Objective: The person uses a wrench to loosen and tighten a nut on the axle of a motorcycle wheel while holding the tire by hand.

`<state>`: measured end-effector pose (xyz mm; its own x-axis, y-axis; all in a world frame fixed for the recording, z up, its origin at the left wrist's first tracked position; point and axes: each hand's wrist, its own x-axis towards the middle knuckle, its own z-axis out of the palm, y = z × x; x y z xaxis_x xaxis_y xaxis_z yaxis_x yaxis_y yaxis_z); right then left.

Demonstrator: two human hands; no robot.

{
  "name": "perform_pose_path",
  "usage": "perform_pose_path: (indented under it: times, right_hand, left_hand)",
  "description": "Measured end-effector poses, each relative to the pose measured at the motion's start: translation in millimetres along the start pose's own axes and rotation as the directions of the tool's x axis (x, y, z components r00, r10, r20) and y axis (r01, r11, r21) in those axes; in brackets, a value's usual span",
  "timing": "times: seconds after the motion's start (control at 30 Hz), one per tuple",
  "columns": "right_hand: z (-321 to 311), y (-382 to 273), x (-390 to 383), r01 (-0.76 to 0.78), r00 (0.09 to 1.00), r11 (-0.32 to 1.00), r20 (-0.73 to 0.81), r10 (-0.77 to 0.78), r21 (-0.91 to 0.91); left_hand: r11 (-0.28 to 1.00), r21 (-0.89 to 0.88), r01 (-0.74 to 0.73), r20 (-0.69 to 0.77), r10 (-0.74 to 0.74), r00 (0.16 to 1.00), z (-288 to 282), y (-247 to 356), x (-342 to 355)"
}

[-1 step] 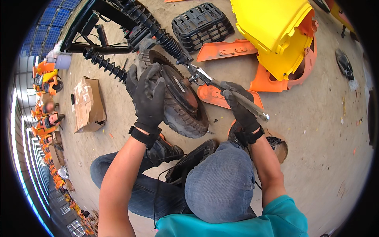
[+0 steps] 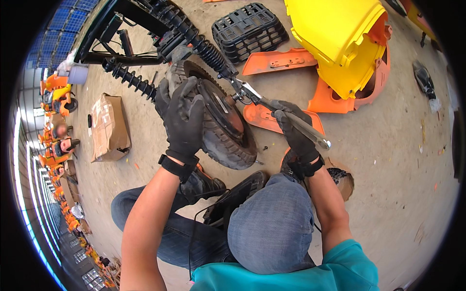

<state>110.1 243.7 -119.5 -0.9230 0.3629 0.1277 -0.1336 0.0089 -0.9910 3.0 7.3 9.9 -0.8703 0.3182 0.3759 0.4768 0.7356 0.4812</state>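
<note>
A scooter wheel (image 2: 225,145) with a knobbly black tyre and a reddish-brown hub stands under the raised frame, between two black coil-spring shock absorbers (image 2: 211,56). My left hand (image 2: 182,114), in a dark glove, grips the tyre's near left side, its fingers curled over the tread. In my gloved right hand (image 2: 296,128) is a long grey metal wrench (image 2: 310,132). Its far end reaches toward the axle and the shock's lower mount; the exact contact there is too small to tell. Its shiny handle end points to the lower right.
Orange body panels (image 2: 279,61) and a large yellow cover (image 2: 335,29) lie right of the wheel. Behind it sits a black crate-like basket (image 2: 250,31). A cardboard box (image 2: 109,128) stands at left, and a black bagged part (image 2: 424,80) lies far right.
</note>
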Motion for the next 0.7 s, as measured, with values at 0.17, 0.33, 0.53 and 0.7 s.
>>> perform_pose_path:
  times: [0.17, 0.33, 0.53, 0.7]
  right_hand:
    - [11, -11, 12, 0.097, 0.995, 0.993, 0.0, -0.097, -0.068]
    - [15, -27, 34, 0.052, 0.998, 0.992, 0.05, -0.046, -0.115]
    - [31, -24, 69, 0.432, 0.89, 0.751, 0.105, -0.443, -0.5]
    - [61, -47, 170, 0.307, 0.939, 0.761, 0.313, -0.144, -0.572]
  left_hand:
    - [1.0, 0.018, 0.009, -0.019, -0.008, 1.0, 1, -2, -2]
    - [1.0, 0.021, 0.009, -0.002, -0.009, 1.0, 0, -2, 2]
    - [0.999, -0.042, 0.007, -0.052, -0.009, 0.999, -2, 6, 0]
    - [0.999, -0.034, 0.01, -0.042, -0.012, 0.999, 0, 7, 0]
